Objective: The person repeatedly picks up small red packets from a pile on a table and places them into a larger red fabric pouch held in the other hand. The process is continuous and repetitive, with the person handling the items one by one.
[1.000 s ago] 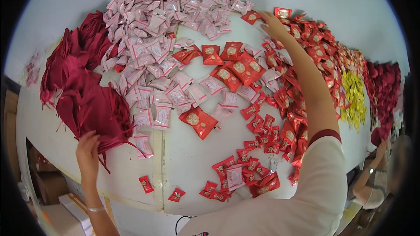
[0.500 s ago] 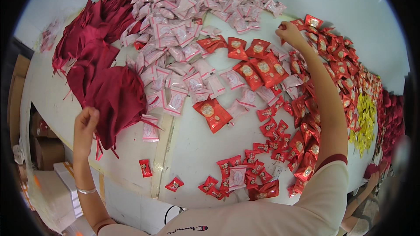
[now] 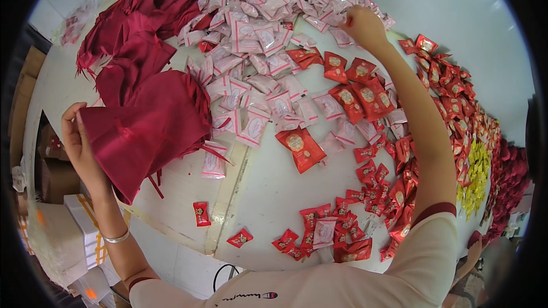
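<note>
My left hand [image 3: 80, 142] grips the edge of a dark red fabric drawstring bag [image 3: 148, 128], held flat over the white table [image 3: 262, 194] at the left. More red bags [image 3: 137, 28] are heaped behind it. My right hand [image 3: 361, 25] reaches far across the table, fingers closed on a pink sachet at the right edge of the pile of pink sachets [image 3: 268, 28]. Larger red packets [image 3: 354, 88] lie beneath my right forearm, and one red packet [image 3: 299, 148] lies alone in the middle.
Small red candies [image 3: 337, 231] are scattered near the front edge and along the right side [image 3: 451, 97]. Yellow wrapped pieces [image 3: 474, 182] and more red bags [image 3: 511, 177] lie at far right. Cardboard boxes [image 3: 63, 222] stand below the table at left.
My right hand moved from the red packets at the right across to the pink sachet pile. My left hand lifted the red bag clear of the heap.
</note>
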Demonstrator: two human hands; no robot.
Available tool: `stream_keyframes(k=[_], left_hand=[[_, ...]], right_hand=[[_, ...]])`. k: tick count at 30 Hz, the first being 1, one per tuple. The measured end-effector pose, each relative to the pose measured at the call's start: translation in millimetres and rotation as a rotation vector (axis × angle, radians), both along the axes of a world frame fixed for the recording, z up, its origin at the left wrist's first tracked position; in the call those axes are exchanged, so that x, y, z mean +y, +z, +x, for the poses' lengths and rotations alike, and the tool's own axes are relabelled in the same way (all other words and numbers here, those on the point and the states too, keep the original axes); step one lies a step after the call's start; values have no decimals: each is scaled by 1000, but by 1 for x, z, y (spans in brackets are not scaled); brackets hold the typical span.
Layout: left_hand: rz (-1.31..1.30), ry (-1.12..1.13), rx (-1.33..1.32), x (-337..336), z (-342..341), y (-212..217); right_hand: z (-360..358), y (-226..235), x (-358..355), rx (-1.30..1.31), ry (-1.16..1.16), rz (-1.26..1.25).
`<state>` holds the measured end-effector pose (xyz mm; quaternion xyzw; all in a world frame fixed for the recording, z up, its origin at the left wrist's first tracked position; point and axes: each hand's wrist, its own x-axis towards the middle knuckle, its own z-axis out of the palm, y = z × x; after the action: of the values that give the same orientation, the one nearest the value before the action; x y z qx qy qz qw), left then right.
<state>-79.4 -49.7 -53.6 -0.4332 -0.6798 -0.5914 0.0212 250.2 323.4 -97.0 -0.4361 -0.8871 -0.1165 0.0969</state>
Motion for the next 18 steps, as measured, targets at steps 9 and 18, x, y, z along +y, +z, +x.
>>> stream_keyframes(k=[9, 18], left_hand=[[205, 57, -41, 4, 26, 30], [126, 131, 122, -23, 30, 47]], right_hand=[[-79, -31, -9, -29, 419, -112], [35, 1, -57, 458, 191, -295]])
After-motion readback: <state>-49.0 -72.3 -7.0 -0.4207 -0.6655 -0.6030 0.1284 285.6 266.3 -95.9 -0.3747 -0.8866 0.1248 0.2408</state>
